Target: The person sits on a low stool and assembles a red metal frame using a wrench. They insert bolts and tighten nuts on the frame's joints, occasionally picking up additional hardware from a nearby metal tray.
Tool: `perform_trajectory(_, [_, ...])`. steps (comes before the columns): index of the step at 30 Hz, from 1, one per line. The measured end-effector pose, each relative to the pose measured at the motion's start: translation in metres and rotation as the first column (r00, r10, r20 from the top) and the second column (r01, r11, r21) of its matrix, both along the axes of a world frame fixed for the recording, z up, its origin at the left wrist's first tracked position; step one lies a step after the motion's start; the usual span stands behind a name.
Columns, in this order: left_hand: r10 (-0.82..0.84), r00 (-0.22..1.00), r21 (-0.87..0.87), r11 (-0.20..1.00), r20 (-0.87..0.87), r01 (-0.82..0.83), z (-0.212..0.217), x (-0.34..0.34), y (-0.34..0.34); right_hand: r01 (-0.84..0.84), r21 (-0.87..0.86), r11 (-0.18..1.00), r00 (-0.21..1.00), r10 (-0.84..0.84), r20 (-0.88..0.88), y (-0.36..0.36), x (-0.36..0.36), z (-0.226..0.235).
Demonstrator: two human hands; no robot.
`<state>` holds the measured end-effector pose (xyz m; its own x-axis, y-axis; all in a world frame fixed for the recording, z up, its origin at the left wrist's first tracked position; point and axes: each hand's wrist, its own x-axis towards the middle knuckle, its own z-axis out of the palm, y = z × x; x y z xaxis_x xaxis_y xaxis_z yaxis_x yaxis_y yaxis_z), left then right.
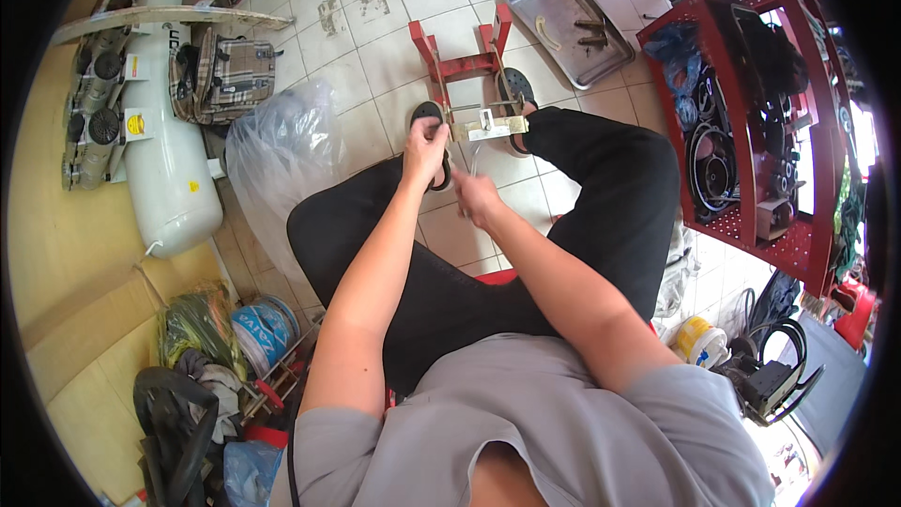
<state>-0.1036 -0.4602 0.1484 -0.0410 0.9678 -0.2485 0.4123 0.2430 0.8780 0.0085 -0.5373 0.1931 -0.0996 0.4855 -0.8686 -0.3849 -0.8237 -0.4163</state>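
Between my feet stands a red metal stand [466, 67] with a small metal fixture [486, 128] at its near end. My left hand [424, 152] is just left of the fixture, its thumb and fingers pinched together. Whatever they hold is too small to make out. Nearer to me, my right hand [477, 198] has its fingers curled in, slightly smeared. A thin, shiny streak shows just above it, but I cannot tell whether the hand holds that.
A metal tray [569, 5] with a curved tan piece and dark pieces lies beyond my right foot. A red shelf rack [751, 122] stands right. Left are a white tank [167, 190], clear plastic sheeting [282, 145] and a plaid bag [239, 70]. A blue-and-white bucket [266, 336] sits lower left.
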Motion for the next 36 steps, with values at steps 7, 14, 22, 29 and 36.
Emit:
perform_trajectory(7, [-0.073, 0.996, 0.073, 0.995, 0.043, 0.070, 0.016, -0.001, 0.033, -0.790, 0.236, 0.566, 0.482, 0.337, 0.809, 0.039, 0.090, 0.097])
perform_trajectory(14, [-0.220, 0.970, 0.268, 0.933, -0.108, 0.241, 0.036, 0.024, 0.047, -0.624, 0.015, 0.781, 0.561, 0.435, 0.705, 0.106, 0.162, 0.040])
perform_trajectory(22, [-0.696, 0.638, -0.193, 0.711, -0.330, 0.676, 0.055, 0.048, 0.082, -0.726, 0.018, 0.688, 0.483, 0.490, 0.726, 0.111, 0.142, 0.017])
perform_trajectory(29, [-0.802, 0.592, -0.293, 0.548, 0.082, 0.783, 0.035, 0.041, 0.108, -0.760, 0.003, 0.650, 0.377, 0.436, 0.817, 0.115, 0.145, 0.014])
perform_trajectory(36, [-0.830, 0.534, -0.388, 0.445, 0.158, 0.807, 0.031, 0.040, 0.121, -0.869, 0.048, 0.492, 0.309, 0.465, 0.830, 0.090, 0.145, 0.021])
